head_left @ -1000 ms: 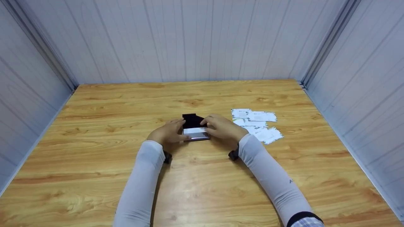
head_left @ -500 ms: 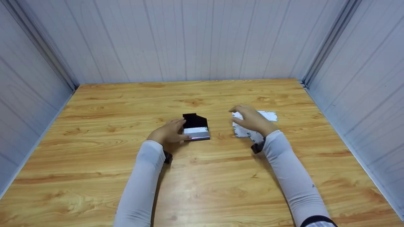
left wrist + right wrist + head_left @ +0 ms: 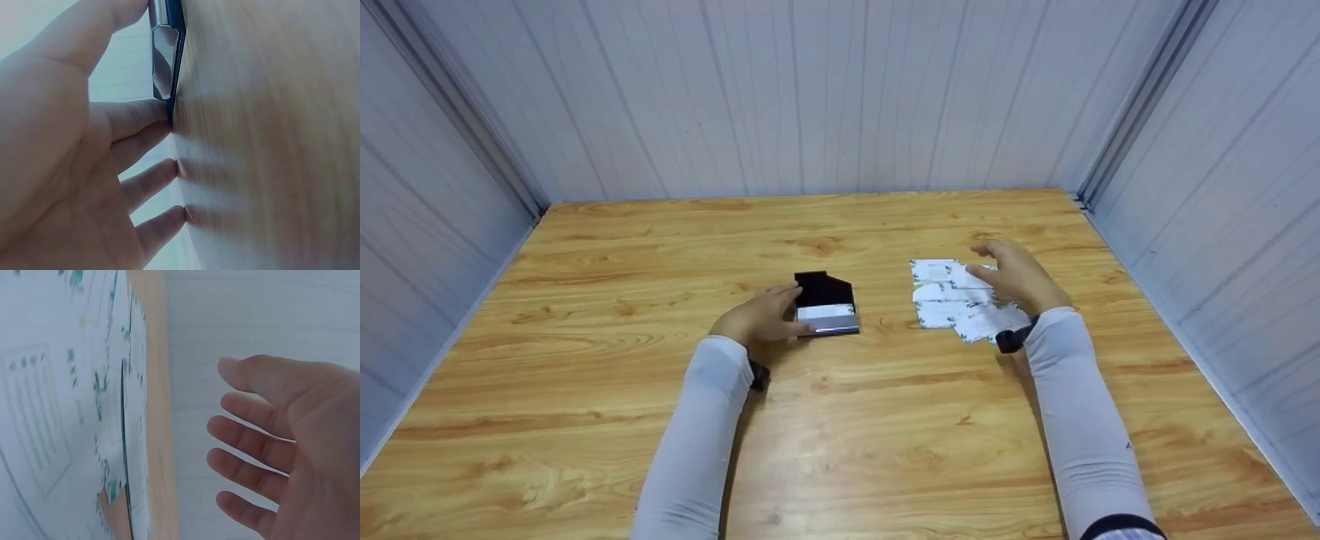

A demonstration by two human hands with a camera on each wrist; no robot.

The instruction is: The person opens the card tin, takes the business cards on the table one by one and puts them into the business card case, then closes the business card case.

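Observation:
An opened business card case (image 3: 826, 291), black inside with a silver front band, lies mid-table with a white card (image 3: 826, 310) tucked behind the band. My left hand (image 3: 759, 315) holds the case by its left side, thumb on the front band and index finger at the edge. In the left wrist view, the other fingertips (image 3: 179, 215) rest on the tabletop. To the right, several white cards with green leaf prints (image 3: 941, 311) lie overlapping. Above their right part hovers my right hand (image 3: 1020, 276), fingers relaxed and apart, with nothing in it, as the right wrist view (image 3: 315, 439) also shows.
The wood-grain table (image 3: 585, 420) stretches around the case and cards. Pale panelled walls (image 3: 810, 97) stand at the back and both sides. Each wrist wears a small black camera (image 3: 1011, 340).
My right hand has left the card case and moved right, across the loose cards to above their right side. The left hand and the case have stayed in place.

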